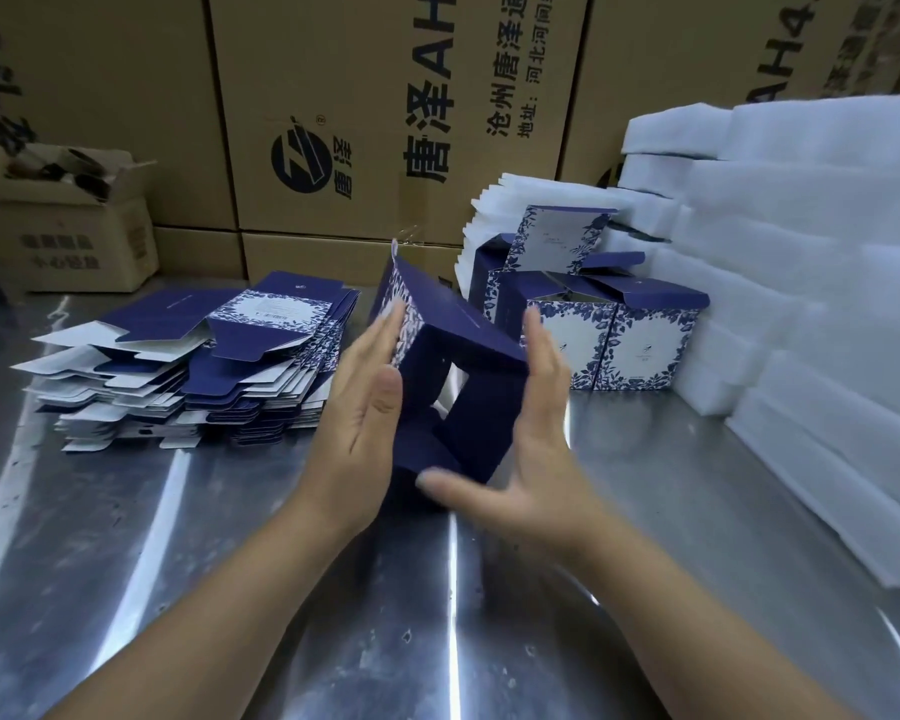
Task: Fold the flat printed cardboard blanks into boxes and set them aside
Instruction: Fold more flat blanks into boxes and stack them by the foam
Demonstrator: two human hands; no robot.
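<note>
A dark blue box with a white floral side is half formed and tilted above the steel table; its near end is open and I look through it. My left hand presses flat against its left side with straight fingers. On its right side lies my right hand, fingers straight, the thumb pushing a bottom flap inward. A messy stack of flat blanks lies to the left. Folded boxes stand behind on the right, their top flaps up.
Thick white foam sheets are piled along the right side, with thinner foam pads behind the folded boxes. Large brown cartons wall off the back. A small open carton sits at the far left.
</note>
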